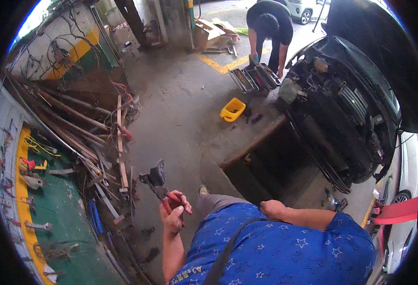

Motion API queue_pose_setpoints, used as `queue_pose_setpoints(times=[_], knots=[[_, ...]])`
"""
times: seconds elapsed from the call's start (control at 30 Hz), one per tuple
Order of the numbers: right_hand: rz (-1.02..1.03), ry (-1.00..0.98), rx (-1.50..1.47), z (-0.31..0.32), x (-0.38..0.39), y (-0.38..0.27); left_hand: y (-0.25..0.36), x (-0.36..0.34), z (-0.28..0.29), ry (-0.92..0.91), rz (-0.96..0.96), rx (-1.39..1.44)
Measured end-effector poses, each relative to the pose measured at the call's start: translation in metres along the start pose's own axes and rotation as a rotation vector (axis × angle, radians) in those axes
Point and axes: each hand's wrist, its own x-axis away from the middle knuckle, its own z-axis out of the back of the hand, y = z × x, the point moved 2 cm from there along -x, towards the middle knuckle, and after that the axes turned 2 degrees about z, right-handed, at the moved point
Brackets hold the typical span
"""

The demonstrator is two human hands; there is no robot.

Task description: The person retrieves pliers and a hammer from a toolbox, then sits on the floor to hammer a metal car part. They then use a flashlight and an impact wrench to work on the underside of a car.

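Observation:
My left hand (pixel 173 216) is closed around the red handles of pliers (pixel 165 199), raised over the floor on the left. At the far end of the pliers is a dark, jagged metal piece (pixel 154 175); I cannot tell whether it is gripped in the jaws or part of the tool. My right hand (pixel 272 210) rests against my front with its fingers curled in. Whatever it may hold is hidden. The rectangular floor pit (pixel 261 166) opens just ahead of that hand.
A black car (pixel 342 114) with its hood raised stands over the pit. Beyond it, a person (pixel 269 28) bends over an opened toolbox (pixel 256 77) near a yellow cut-open container (pixel 232 110). Wooden poles (pixel 71 114) clutter the left, beside a green tool board (pixel 61 199).

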Motion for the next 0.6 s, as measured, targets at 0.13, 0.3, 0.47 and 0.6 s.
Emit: queue_pose_setpoints(times=[0.13,0.3,0.47,0.6], knots=[[0.067,0.056,0.011,0.038,-0.08,-0.089,0.063,-0.053,0.052,0.015,0.058,-0.07],[0.193,0.201,0.005,0.153,-0.214,-0.176,0.12,-0.155,0.123,0.026,0.033,-0.117],[0.24,0.213,-0.043,0.227,-0.312,-0.245,0.15,-0.258,0.15,0.038,0.071,-0.003],[0.276,0.282,-0.117,0.282,-0.374,-0.293,0.153,-0.367,0.176,-0.08,0.174,0.059]])
